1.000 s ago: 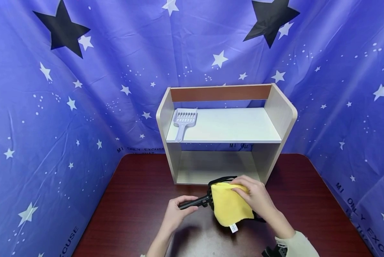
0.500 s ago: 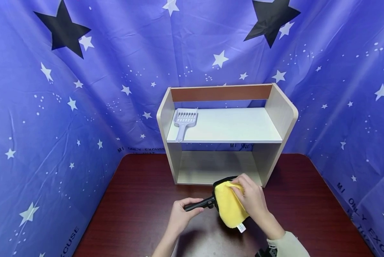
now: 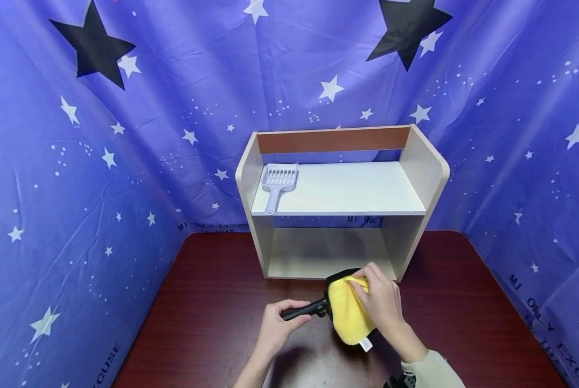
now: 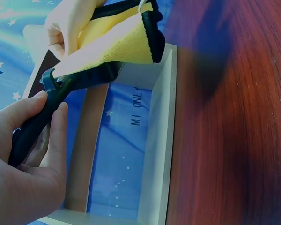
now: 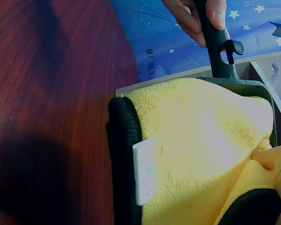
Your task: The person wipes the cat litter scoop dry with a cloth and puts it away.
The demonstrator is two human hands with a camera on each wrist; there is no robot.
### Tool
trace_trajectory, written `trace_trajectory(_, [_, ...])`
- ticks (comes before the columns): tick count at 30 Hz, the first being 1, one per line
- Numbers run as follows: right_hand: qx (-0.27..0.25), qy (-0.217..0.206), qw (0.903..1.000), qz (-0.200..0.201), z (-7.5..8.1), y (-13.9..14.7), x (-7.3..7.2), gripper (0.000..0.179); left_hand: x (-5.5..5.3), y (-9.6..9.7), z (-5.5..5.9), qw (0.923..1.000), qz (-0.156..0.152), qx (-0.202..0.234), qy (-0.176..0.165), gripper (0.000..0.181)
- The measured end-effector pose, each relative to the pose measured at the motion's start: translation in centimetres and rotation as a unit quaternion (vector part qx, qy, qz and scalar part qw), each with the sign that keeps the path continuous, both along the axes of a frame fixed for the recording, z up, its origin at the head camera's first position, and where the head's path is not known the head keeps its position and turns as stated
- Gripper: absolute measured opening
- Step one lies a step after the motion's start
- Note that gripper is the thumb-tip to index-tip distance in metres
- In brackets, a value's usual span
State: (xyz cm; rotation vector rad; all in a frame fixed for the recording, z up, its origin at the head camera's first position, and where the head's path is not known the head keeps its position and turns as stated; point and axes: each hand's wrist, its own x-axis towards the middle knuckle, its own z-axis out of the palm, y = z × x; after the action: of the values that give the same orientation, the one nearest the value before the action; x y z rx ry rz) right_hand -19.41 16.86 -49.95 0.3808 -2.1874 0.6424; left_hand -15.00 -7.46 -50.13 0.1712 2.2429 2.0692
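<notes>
My left hand (image 3: 276,326) grips the dark handle of a black litter scoop (image 3: 313,308), held out over the table. A yellow cloth (image 3: 348,312) with black edging and a white tag (image 5: 144,171) drapes over the scoop's head and covers most of it. In the right wrist view the scoop's rim (image 5: 239,84) shows along the cloth's far edge. My right hand (image 3: 383,296) pinches a fold of the cloth on the head's right side. From the left wrist, the scoop's handle (image 4: 37,123) lies between my left thumb and fingers.
A two-level wooden shelf (image 3: 422,178) stands at the back of the dark red table (image 3: 211,302). On its white upper board, at the left, lies a lilac litter scoop (image 3: 278,183). Blue star-printed curtains (image 3: 139,134) hang behind and at both sides.
My left hand and the black litter scoop have shifted slightly right. The cloth has gone along, its tag now further right, and my right wrist has swung a little left.
</notes>
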Motion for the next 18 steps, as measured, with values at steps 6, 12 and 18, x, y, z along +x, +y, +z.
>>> trace_trajectory(6, [-0.019,-0.015,0.9997,-0.007,-0.2,0.3,-0.1,0.030,0.0,0.0,0.0,1.0000,0.004,0.002,-0.005,0.028])
trace_trajectory(12, [-0.029,-0.021,0.9993,-0.012,-0.2,0.7,-0.1,0.031,0.0,-0.1,0.0,1.0000,0.006,0.001,-0.004,0.029])
trace_trajectory(18, [-0.039,-0.022,0.9988,-0.019,0.0,1.3,-0.2,0.032,-0.1,-0.4,0.1,0.9999,0.010,-0.004,0.001,0.028])
